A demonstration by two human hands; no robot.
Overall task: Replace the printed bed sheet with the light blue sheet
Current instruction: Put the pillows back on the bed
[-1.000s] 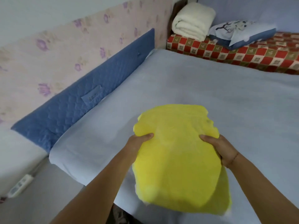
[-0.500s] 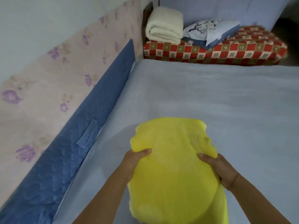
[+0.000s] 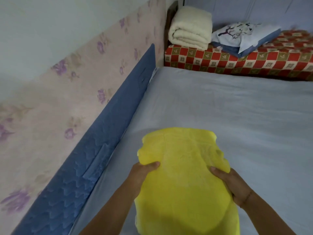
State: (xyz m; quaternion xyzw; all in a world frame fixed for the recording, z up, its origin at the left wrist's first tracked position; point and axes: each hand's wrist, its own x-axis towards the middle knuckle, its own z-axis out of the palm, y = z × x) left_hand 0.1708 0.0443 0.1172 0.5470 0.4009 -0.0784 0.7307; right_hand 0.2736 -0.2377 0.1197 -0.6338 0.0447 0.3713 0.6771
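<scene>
We see the light blue sheet (image 3: 220, 107) lying smooth and flat over the bed. Above its near part we hold a fuzzy, rounded yellow plush bundle (image 3: 183, 175). Our left hand (image 3: 142, 172) grips its left edge, thumb on top, and our right hand (image 3: 232, 185) clasps its right edge likewise. Beyond the sheet's far edge, a red checked printed sheet (image 3: 237, 60) bears a folded cream blanket (image 3: 191, 28).
</scene>
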